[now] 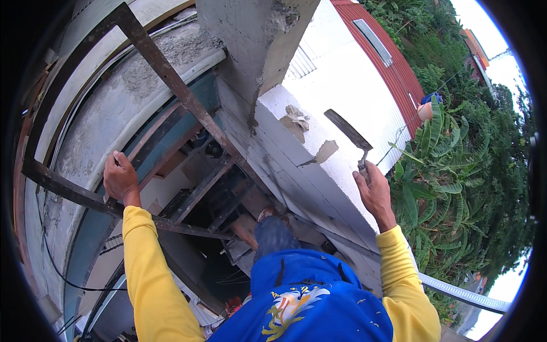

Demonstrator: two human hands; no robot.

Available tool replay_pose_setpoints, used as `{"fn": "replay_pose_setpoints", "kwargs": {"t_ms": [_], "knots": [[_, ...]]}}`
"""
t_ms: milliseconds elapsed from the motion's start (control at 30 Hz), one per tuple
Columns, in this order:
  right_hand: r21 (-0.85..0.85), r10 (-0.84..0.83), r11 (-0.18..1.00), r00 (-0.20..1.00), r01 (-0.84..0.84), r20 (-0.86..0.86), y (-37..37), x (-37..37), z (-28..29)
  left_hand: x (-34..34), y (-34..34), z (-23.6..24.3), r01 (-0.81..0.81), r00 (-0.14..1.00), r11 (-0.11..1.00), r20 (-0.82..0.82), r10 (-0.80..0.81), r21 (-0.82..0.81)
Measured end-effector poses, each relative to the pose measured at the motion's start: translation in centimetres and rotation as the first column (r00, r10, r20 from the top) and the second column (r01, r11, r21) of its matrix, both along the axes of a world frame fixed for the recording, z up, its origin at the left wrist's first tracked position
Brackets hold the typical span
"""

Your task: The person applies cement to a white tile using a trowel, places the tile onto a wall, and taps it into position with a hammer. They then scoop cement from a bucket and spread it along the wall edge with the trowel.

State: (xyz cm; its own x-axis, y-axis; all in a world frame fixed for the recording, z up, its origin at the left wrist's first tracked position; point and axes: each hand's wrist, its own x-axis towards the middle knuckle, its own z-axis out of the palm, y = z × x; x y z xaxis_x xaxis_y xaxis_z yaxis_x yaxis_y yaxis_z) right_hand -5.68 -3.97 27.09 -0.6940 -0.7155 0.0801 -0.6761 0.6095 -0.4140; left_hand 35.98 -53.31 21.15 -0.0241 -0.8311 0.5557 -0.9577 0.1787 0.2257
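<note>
Masonry work at height, apparently part-done: mortar marks the block wall in only two spots, and most of its visible pale top seems uncoated, so much may remain. Surroundings, by decreasing size: dense greenery fills 2 to 4 o'clock; a white corrugated roof with a red section lies toward 1 o'clock; a rough concrete column rises at 12 o'clock; a dark metal frame spans 9 to 11 o'clock, over a cluttered, shadowed space. The left hand, at 9 o'clock, is curled above a frame bar; whether its grip encloses anything cannot be told. The right hand, at 3 o'clock, has its grip closed around the handle of a trowel, whose blade points toward 11 o'clock, beside the smaller mortar patches.
</note>
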Motion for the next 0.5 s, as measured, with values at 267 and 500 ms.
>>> {"fn": "replay_pose_setpoints", "kwargs": {"t_ms": [267, 500], "knots": [[0.230, 0.051, 0.973, 0.973, 0.003, -0.226, 3.1, 2.2, -2.9, 0.2, 0.3, 0.1, 0.001, 1.000, 1.000, 0.002, -0.001, -0.008], [0.148, -0.055, 0.986, 0.989, 0.075, -0.136, 3.5, 4.5, -4.9, -0.3, 0.5, 0.3, 0.009, 1.000, 1.000, 0.012, -0.009, 0.015]]}}
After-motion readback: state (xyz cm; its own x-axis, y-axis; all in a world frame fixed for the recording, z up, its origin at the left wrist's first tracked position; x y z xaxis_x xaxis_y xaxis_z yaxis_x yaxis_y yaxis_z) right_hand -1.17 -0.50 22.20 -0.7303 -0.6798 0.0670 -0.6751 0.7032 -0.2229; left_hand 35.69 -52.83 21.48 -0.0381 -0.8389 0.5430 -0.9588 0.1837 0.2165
